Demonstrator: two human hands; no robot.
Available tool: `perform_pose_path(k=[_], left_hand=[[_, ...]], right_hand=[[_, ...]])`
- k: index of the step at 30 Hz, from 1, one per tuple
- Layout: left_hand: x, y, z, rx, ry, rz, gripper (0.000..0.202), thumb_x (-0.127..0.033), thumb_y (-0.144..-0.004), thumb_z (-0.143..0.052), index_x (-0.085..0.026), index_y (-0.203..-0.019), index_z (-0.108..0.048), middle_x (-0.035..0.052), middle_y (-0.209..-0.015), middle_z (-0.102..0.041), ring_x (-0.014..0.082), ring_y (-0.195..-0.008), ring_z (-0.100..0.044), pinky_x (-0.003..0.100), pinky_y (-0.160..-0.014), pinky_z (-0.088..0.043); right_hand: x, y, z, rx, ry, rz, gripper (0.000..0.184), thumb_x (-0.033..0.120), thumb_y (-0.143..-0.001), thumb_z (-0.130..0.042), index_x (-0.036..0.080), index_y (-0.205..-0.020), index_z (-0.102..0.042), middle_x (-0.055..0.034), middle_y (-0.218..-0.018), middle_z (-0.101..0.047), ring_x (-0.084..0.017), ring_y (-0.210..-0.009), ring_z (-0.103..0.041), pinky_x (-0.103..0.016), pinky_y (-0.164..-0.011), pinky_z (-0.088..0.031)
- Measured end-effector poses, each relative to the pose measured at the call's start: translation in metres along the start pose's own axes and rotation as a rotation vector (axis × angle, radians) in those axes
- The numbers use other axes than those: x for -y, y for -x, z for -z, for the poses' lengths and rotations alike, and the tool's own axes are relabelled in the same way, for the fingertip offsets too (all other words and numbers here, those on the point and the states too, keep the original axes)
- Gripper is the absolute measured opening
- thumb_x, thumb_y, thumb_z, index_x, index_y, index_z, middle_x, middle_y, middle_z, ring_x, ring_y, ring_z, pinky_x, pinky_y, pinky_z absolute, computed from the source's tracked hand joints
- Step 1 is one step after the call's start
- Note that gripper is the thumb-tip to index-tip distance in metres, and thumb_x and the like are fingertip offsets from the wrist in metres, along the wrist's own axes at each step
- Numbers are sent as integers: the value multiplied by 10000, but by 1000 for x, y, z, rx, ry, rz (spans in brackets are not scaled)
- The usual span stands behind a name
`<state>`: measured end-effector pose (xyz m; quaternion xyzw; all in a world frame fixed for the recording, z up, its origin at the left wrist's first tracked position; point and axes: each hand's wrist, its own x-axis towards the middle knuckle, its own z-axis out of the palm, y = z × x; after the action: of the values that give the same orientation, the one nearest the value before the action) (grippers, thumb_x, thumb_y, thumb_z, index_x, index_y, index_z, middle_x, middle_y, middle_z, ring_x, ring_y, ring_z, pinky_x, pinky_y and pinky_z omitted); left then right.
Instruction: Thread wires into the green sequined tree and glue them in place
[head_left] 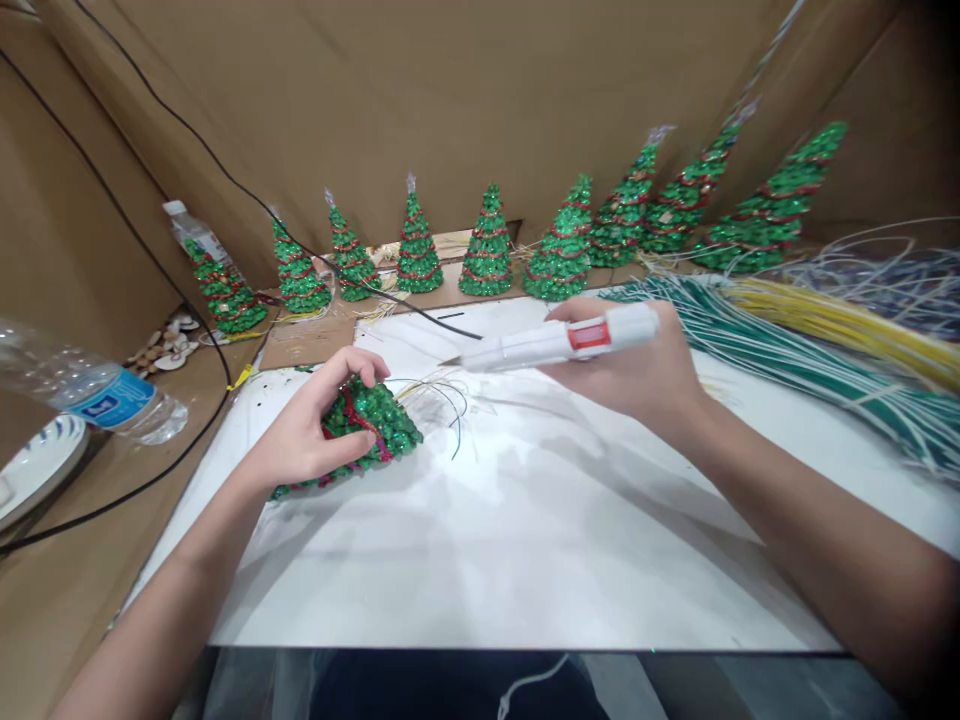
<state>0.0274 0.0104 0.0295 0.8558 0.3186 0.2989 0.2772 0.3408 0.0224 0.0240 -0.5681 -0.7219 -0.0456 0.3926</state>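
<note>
1. A clear plastic water bottle point(94, 397) with a blue label lies tilted at the far left. I cannot tell how much is in it.
2. A second bottle point(189, 226) stands behind the leftmost small tree and is partly hidden.
3. A paper plate point(34, 470) sits under the first bottle at the left edge. Its contents are out of view.
4. The left hand point(311, 435) is closed around a green sequined tree point(375, 418) with red trim. The tree lies on its side on the white board, left of centre.
5. The right hand point(637, 378) grips a white glue tool point(559, 343) with a red label. Its tip points left, above the board and near the tree's narrow end.
6. The white board point(487, 540) lies on a cardboard-covered table point(67, 590). Thin loose wires lie just beside the tree.
7. Nine finished trees point(486, 250) stand in a row along the back.
8. Bundles of green and yellow strands point(795, 350) lie at the right.
9. A black cable point(214, 400) crosses the left side.
10. Cardboard walls point(450, 90) close in the workplace.
</note>
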Motion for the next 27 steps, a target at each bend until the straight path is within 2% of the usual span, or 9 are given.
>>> perform_pose_path(k=[3,5,7,11,15,20,24,27], left_hand=[[3,1,5,22,20,-21,338,-208,-767,-653,-229,-1025,-434,96,-1129,-513,241,-1067,-503,376,-926,-423],[4,1,7,38,45,-28,327,-217,-778,-652,-229,-1027,-440,97,-1123,-518,237,-1055,-506,365,-913,-428],[5,1,8,55,64,-30,314,-204,-783,-651,-229,-1022,-448,93,-1120,-518,229,-1051,-502,350,-905,-427],[4,1,8,60,63,-36,294,-195,-786,-670,-228,-1001,-471,86,-1112,-521,218,-1042,-499,332,-893,-426],[4,1,7,55,32,-48,284,-208,-787,-688,-230,-994,-495,90,-1110,-534,225,-1041,-512,338,-883,-443],[4,1,8,50,13,-66,297,-208,-771,-694,-231,-1001,-508,90,-1115,-536,232,-1050,-521,343,-902,-448],[5,1,8,64,30,-79,306,-167,-776,-680,-224,-1024,-510,84,-1128,-525,208,-1056,-507,305,-911,-431],[5,1,8,70,42,-87,298,-139,-785,-653,-218,-1032,-508,78,-1131,-521,201,-1064,-504,288,-911,-423]], right_hand=[[-11,-7,3,9,261,-86,251,427,-697,-608,204,-798,-665,-35,-586,-616,-173,-545,-514,-267,-529,-283],[-19,-10,2,70,436,-108,243,383,-748,-596,200,-900,-647,-58,-640,-637,-184,-563,-505,-271,-517,-226],[-28,-12,-3,162,536,-55,256,303,-780,-572,178,-1000,-608,-88,-735,-668,-191,-599,-517,-280,-522,-203],[-47,-8,-22,248,625,138,276,202,-780,-526,129,-1043,-563,-131,-850,-668,-243,-760,-559,-305,-610,-262],[-54,-2,-37,326,626,202,333,140,-798,-466,81,-1116,-547,-176,-955,-647,-292,-899,-548,-340,-702,-296],[-57,-1,-45,413,489,123,379,50,-771,-416,70,-1128,-540,-198,-1044,-610,-301,-962,-505,-355,-770,-318],[-64,-3,-44,499,354,81,419,37,-716,-463,112,-1121,-543,-155,-1067,-607,-280,-1003,-516,-344,-817,-365],[-62,-6,-38,506,305,32,417,53,-713,-479,143,-1111,-569,-134,-1083,-607,-272,-1031,-537,-332,-815,-399]])
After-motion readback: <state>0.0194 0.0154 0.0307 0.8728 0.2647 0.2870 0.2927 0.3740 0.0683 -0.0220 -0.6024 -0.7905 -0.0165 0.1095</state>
